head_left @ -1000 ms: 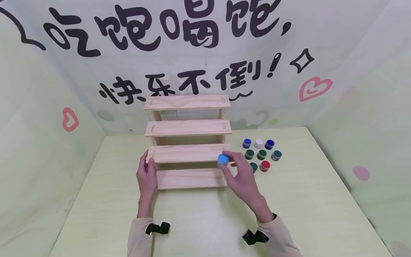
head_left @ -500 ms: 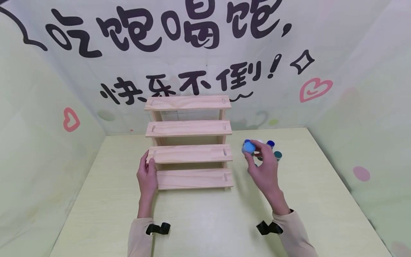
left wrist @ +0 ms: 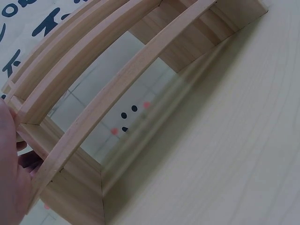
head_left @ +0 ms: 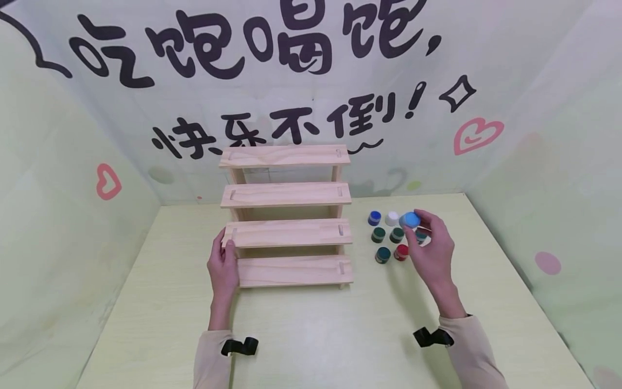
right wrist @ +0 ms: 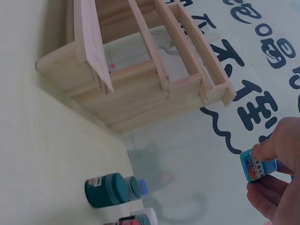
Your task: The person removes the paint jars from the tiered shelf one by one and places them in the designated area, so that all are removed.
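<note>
A four-tier stepped wooden display shelf stands on the table before me. My left hand grips its left end, thumb on the front and fingers behind the side; in the left wrist view part of that hand shows at the left edge. With thumb and fingers, my right hand pinches a small light blue paint jar, lifted over the right side of the table. The jar's printed label faces the right wrist camera.
Right of the shelf, several paint jars stand on the table: blue, white, dark green, teal and red. The right hand partly covers another teal jar. Behind is a printed fabric backdrop.
My right hand has carried the light blue jar rightward, from in front of the shelf's right end to over the standing jars. The left hand has stayed on the shelf.
</note>
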`<control>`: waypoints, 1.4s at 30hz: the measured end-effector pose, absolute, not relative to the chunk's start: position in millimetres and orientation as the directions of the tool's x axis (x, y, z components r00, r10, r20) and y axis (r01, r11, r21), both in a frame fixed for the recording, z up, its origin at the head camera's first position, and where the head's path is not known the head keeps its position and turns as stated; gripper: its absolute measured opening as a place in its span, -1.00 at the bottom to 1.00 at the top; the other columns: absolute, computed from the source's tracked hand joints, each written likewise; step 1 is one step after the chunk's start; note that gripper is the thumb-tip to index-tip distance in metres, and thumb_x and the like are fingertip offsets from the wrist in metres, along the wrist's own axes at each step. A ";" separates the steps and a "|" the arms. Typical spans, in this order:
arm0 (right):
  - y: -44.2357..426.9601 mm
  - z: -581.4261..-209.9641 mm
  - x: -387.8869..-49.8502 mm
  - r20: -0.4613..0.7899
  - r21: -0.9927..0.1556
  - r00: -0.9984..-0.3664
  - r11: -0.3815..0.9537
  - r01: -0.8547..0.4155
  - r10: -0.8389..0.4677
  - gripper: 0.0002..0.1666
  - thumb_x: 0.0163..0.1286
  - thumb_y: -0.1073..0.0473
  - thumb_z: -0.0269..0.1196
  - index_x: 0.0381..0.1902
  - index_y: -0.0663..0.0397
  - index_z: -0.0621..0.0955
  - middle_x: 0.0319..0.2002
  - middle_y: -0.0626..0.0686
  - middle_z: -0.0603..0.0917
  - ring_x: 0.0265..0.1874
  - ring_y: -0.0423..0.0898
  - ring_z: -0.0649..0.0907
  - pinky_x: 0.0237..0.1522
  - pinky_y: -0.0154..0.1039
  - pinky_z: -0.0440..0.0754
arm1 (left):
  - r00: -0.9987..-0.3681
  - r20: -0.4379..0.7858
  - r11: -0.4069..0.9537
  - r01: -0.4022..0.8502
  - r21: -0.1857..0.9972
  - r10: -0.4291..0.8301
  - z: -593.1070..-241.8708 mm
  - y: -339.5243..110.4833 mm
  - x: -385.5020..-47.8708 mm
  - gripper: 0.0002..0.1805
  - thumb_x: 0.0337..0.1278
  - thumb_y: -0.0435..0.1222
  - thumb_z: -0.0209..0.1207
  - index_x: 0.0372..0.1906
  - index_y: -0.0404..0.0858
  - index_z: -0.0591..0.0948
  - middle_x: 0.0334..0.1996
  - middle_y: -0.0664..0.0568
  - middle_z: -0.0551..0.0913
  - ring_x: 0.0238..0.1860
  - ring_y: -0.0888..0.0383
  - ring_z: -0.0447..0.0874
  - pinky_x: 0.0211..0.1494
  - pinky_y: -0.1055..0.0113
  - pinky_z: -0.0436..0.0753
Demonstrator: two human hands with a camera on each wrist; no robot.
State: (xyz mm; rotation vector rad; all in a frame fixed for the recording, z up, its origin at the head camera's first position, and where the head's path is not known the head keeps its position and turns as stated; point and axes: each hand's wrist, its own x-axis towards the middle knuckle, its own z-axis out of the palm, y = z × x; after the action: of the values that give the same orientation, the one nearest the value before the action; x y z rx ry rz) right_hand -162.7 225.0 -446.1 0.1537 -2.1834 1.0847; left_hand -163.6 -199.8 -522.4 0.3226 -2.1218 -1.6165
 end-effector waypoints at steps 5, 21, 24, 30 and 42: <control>243.5 -457.0 -166.5 0.616 -0.643 -0.766 0.679 -0.355 0.182 -0.49 0.24 0.48 0.37 0.15 0.45 0.54 0.02 0.37 0.64 -0.06 0.25 0.64 0.03 -0.73 0.39 | -0.862 0.228 0.287 0.102 0.953 -0.452 -525.1 -199.8 -164.1 -0.55 0.56 -0.11 -0.02 0.42 -0.01 0.47 -0.49 -0.08 0.46 -0.55 0.32 0.34 -0.52 0.45 0.36; 283.0 -495.4 -165.1 0.456 -0.719 -0.826 0.684 -0.122 0.331 -0.55 0.29 0.40 0.35 0.12 0.42 0.55 -0.04 0.35 0.67 -0.13 0.10 0.66 -0.12 -0.65 0.42 | -0.864 0.232 0.292 0.105 0.951 -0.446 -527.3 -201.0 -165.9 -0.55 0.56 -0.09 -0.03 0.42 0.00 0.48 -0.52 0.03 0.42 -0.56 0.31 0.33 -0.52 0.44 0.35; 286.1 -500.7 -163.1 0.410 -0.733 -0.843 0.676 -0.077 0.349 -0.55 0.31 0.37 0.35 0.13 0.41 0.55 -0.03 0.34 0.68 -0.13 0.09 0.65 -0.13 -0.65 0.42 | -0.862 0.232 0.299 0.099 0.949 -0.450 -526.9 -200.4 -165.5 -0.55 0.56 -0.08 -0.03 0.42 -0.01 0.48 -0.53 0.06 0.42 -0.56 0.30 0.33 -0.52 0.43 0.35; 290.6 -511.1 -161.0 0.325 -0.751 -0.877 0.660 -0.012 0.354 -0.53 0.33 0.33 0.34 0.16 0.40 0.53 0.01 0.37 0.66 -0.08 0.24 0.67 -0.15 -0.64 0.40 | -0.860 0.235 0.293 0.105 0.950 -0.454 -525.8 -199.2 -165.1 -0.55 0.56 -0.08 -0.02 0.41 -0.01 0.48 -0.53 0.01 0.43 -0.57 0.30 0.32 -0.53 0.42 0.35; 295.1 -530.1 -159.9 0.175 -0.757 -0.932 0.649 0.078 0.317 -0.52 0.39 0.28 0.30 0.20 0.38 0.51 0.09 0.37 0.63 0.01 0.26 0.66 -0.15 -0.71 0.34 | -0.859 0.226 0.302 0.088 0.949 -0.459 -525.0 -199.9 -164.4 -0.56 0.56 -0.08 -0.02 0.41 0.01 0.48 -0.53 0.09 0.42 -0.56 0.29 0.33 -0.52 0.43 0.35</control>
State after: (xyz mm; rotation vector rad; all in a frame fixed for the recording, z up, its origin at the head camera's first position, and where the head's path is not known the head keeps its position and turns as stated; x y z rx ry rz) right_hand -159.9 295.1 -530.1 -0.3174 -2.5777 1.1626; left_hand -164.4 -199.9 -525.0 0.3297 -2.1147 -1.5860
